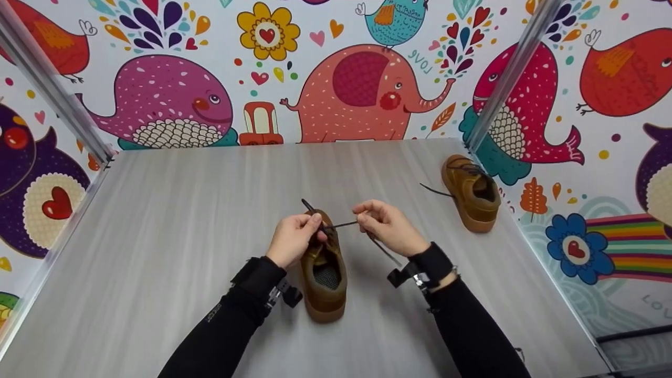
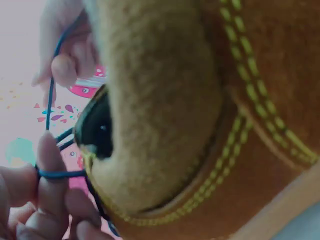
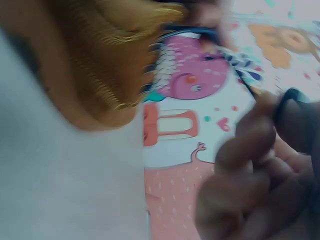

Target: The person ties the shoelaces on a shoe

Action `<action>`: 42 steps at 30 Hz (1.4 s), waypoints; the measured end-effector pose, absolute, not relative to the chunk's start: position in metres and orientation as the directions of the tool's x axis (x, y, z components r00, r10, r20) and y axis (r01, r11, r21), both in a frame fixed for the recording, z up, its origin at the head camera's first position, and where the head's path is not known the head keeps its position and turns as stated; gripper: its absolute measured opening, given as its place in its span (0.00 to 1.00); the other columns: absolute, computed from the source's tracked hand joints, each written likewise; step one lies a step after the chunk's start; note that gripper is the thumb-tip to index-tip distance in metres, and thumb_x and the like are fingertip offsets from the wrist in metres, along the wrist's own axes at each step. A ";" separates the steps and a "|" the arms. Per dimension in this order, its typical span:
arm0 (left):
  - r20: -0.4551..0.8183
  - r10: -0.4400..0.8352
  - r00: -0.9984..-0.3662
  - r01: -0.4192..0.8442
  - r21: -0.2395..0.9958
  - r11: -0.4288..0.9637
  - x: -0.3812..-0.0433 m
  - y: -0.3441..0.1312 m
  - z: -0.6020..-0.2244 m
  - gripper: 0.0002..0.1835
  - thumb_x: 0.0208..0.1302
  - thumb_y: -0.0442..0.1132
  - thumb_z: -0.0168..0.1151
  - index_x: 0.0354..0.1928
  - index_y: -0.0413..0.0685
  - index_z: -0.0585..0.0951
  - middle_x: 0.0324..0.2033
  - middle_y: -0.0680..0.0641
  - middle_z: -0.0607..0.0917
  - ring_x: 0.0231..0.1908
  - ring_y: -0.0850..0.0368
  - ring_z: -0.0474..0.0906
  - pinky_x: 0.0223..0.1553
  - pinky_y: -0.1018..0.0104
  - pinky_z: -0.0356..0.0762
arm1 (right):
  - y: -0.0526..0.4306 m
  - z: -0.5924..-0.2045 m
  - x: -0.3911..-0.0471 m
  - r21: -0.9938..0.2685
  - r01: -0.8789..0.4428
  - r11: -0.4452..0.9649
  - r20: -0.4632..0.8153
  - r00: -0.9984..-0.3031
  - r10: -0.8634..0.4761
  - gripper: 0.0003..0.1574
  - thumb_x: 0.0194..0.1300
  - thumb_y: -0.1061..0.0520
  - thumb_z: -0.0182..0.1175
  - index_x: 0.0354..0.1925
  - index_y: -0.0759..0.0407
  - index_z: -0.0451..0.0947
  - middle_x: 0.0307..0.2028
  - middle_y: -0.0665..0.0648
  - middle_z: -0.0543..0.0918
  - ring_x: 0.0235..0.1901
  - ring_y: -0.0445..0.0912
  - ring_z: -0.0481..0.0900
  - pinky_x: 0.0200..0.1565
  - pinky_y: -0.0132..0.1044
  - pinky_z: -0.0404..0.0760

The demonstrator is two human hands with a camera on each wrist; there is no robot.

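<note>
A brown shoe point(image 1: 325, 294) with yellow stitching stands upright on the table, its toe pointing away from me. Over its laced front, my left hand point(image 1: 295, 237) pinches the dark shoelace point(image 1: 341, 225) between thumb and fingers; a short end sticks up beyond the thumb. To the right of the shoe my right hand point(image 1: 391, 227) pinches the other stretch of lace, and its tail hangs below the hand. Between the two hands the lace runs taut. In the left wrist view, the lace passes around a finger of the left hand point(image 2: 47, 195).
A matching brown shoe point(image 1: 472, 197) stands at the right edge of the table point(image 1: 184, 210), a loose lace trailing to its left. Printed walls point(image 1: 273, 79) with cartoon animals close off the back and both sides, with metal posts point(image 1: 504, 79) at the corners.
</note>
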State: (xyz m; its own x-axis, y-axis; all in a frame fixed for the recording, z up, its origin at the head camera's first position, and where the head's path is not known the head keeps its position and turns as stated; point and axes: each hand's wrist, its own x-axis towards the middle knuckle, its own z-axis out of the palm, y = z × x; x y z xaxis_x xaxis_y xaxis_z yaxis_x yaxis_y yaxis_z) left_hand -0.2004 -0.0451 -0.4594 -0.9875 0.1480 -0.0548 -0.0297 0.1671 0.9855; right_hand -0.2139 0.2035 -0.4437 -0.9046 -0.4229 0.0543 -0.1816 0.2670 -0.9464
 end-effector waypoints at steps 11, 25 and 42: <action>-0.113 0.136 -0.984 -0.114 0.993 -0.002 -0.202 -0.047 -0.458 0.14 0.85 0.42 0.53 0.43 0.40 0.81 0.28 0.49 0.90 0.30 0.59 0.83 0.35 0.67 0.78 | 0.198 -0.437 -0.201 -0.996 -0.043 -0.076 0.073 -0.889 -0.452 0.16 0.74 0.68 0.64 0.57 0.59 0.80 0.39 0.49 0.86 0.36 0.42 0.90 0.38 0.32 0.86; -0.049 0.132 -0.990 -0.034 0.993 0.109 -0.201 -0.042 -0.459 0.13 0.82 0.41 0.58 0.39 0.40 0.83 0.22 0.53 0.83 0.24 0.61 0.75 0.27 0.70 0.68 | 0.191 -0.444 -0.195 -0.984 -0.104 -0.145 0.155 -0.903 -0.400 0.15 0.74 0.64 0.67 0.56 0.58 0.80 0.40 0.51 0.87 0.40 0.42 0.90 0.43 0.34 0.87; -0.043 0.124 -0.991 -0.037 0.998 0.049 -0.198 -0.044 -0.459 0.11 0.84 0.39 0.54 0.44 0.38 0.80 0.27 0.49 0.83 0.27 0.60 0.83 0.29 0.70 0.75 | 0.181 -0.461 -0.192 -0.991 -0.046 -0.127 0.106 -0.846 -0.522 0.30 0.70 0.61 0.72 0.63 0.73 0.74 0.42 0.51 0.87 0.42 0.40 0.88 0.48 0.33 0.88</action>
